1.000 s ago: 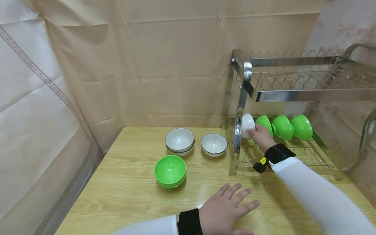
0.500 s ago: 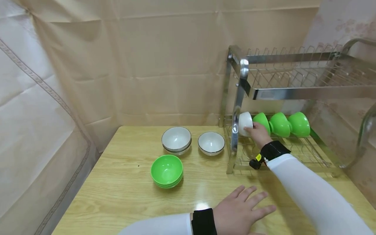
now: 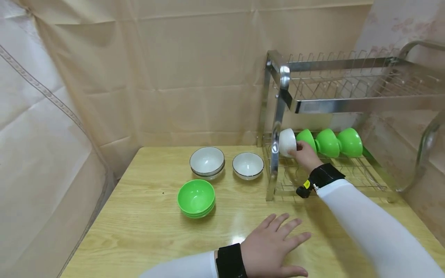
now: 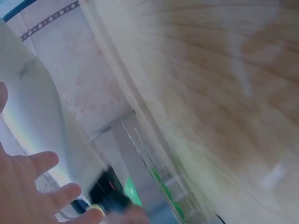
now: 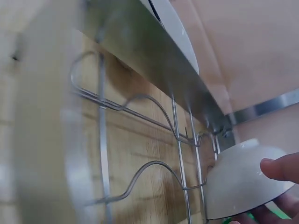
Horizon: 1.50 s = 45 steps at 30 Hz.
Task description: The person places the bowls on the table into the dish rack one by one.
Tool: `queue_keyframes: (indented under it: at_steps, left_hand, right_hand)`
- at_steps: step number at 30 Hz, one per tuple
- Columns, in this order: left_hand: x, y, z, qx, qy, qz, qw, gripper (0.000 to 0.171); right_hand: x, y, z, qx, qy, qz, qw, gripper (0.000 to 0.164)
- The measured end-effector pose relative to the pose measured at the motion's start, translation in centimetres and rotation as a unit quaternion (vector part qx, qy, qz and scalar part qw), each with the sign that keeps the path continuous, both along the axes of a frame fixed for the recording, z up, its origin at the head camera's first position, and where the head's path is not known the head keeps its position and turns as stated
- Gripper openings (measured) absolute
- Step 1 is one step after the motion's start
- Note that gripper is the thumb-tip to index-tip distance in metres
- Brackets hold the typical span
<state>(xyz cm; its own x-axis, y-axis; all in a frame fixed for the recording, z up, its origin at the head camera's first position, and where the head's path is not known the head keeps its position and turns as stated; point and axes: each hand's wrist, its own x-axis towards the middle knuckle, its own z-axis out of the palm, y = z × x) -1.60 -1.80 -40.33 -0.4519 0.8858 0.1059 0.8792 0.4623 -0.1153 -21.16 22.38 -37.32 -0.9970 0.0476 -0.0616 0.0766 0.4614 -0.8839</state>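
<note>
My right hand (image 3: pixel 306 156) holds a white bowl (image 3: pixel 286 143) by its side, at the left end of the rack's lower tier. The bowl is tipped onto its edge. In the right wrist view the thumb lies on the outside of the white bowl (image 5: pixel 240 182), with fingers at its dark rim, above the wires. Just to the right, several green bowls (image 3: pixel 327 143) stand on edge in a row. Over the front of the table, my left hand (image 3: pixel 267 247) spreads its fingers and holds nothing; part of that hand (image 4: pixel 28 196) shows in the left wrist view.
A two-tier metal dish rack (image 3: pixel 347 105) occupies the right side. Left of it stand a single white bowl (image 3: pixel 248 166), stacked white bowls (image 3: pixel 207 160) and stacked green bowls (image 3: pixel 196 197) on the wooden table (image 3: pixel 139 231). A beige cloth (image 3: pixel 194 77) hangs behind.
The right hand stays on the white bowl, which keeps its place in the rack. My left hand shifts right, then back left, fingers still spread. The head view moves slightly.
</note>
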Motion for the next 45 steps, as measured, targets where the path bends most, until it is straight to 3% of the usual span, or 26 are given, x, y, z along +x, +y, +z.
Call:
queue_keyframes:
  at_steps: [4, 8, 11, 13, 15, 18, 22, 27, 33, 38, 45]
  left_hand:
    - [-0.4, -2.0, 0.2, 0.03, -0.024, 0.027, 0.9989, 0.076]
    - [-0.7, -4.1, 0.1, 0.066, -0.028, 0.056, 0.9958, 0.076]
    - [-0.8, -5.6, 0.0, 0.083, -0.045, 0.079, 0.9923, 0.075]
    - [-0.9, -6.5, -0.2, 0.09, -0.05, 0.096, 0.9901, 0.075]
    - [-0.8, -7.2, -0.3, 0.096, -0.053, 0.11, 0.9878, 0.075]
    - [-0.8, -8.1, -0.6, 0.102, -0.053, 0.127, 0.9852, 0.074]
    - [-0.7, -8.7, -0.7, 0.109, -0.059, 0.141, 0.9822, 0.074]
    - [-0.8, -9.0, -0.4, 0.111, -0.072, 0.156, 0.9788, 0.072]
    - [-1.8, -8.2, -0.6, 0.136, -0.036, 0.173, 0.9747, 0.071]
    - [-4.1, -6.5, -1.4, 0.164, -0.002, 0.2, 0.966, 0.068]
    - [-8.6, -3.6, -1.4, 0.154, -0.027, 0.25, 0.9554, 0.068]
  right_hand:
    - [2.2, 0.3, 0.7, 0.0, 0.0, 0.012, 1.0, 0.072]
    - [5.7, 0.6, 1.4, 0.031, 0.018, 0.013, 0.999, 0.079]
    - [8.9, 0.5, 1.5, 0.078, 0.053, 0.034, 0.995, 0.076]
    - [11.1, 0.3, 1.2, 0.127, 0.089, 0.054, 0.986, 0.072]
    - [13.4, -0.1, 0.8, 0.19, 0.128, 0.072, 0.971, 0.071]
    - [16.6, -0.6, -0.4, 0.289, 0.191, 0.097, 0.933, 0.073]
    - [19.7, -0.9, -2.0, 0.364, 0.245, 0.123, 0.89, 0.077]
    - [21.6, -1.1, -2.8, 0.387, 0.291, 0.133, 0.865, 0.076]
    - [22.7, -1.1, -3.0, 0.389, 0.305, 0.13, 0.859, 0.078]
    - [23.5, -1.2, -3.3, 0.396, 0.302, 0.128, 0.857, 0.078]
    - [24.3, -1.4, -3.4, 0.393, 0.313, 0.13, 0.855, 0.078]
